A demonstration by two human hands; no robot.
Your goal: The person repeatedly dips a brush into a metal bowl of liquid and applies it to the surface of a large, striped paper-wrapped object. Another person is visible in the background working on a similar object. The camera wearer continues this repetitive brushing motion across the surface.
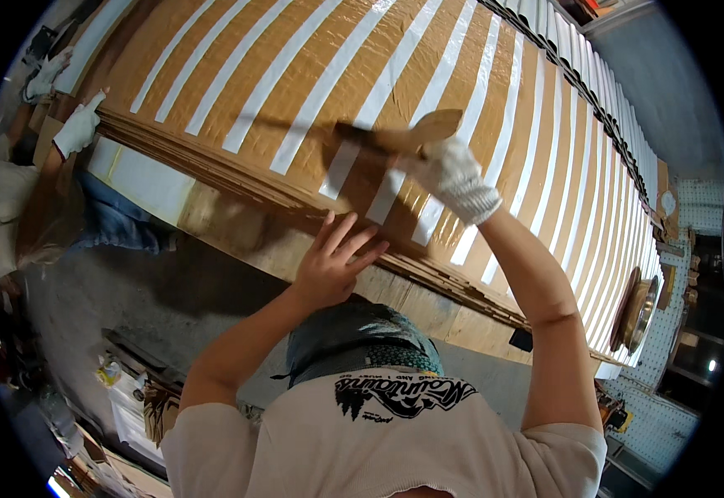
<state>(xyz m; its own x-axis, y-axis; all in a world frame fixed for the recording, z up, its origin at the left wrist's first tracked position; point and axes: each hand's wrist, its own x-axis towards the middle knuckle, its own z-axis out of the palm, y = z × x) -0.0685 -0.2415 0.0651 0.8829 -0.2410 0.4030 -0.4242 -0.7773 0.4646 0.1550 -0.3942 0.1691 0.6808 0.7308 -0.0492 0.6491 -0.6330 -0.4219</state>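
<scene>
In my right hand, which wears a white knitted glove, is a wide flat brush with a wooden handle. Its dark bristle end points left, over brown sheets crossed by parallel white strips. The left part of the brown surface looks glossy and wet; whether the bristles touch it I cannot tell. My bare left hand has its fingers spread at the near edge of the sheet stack and holds nothing.
A co-worker's gloved hand rests by the stack's left end. At the right end sits a round metal bowl. Corrugated white sheets line the far side. A plywood board lies under the stack's near edge.
</scene>
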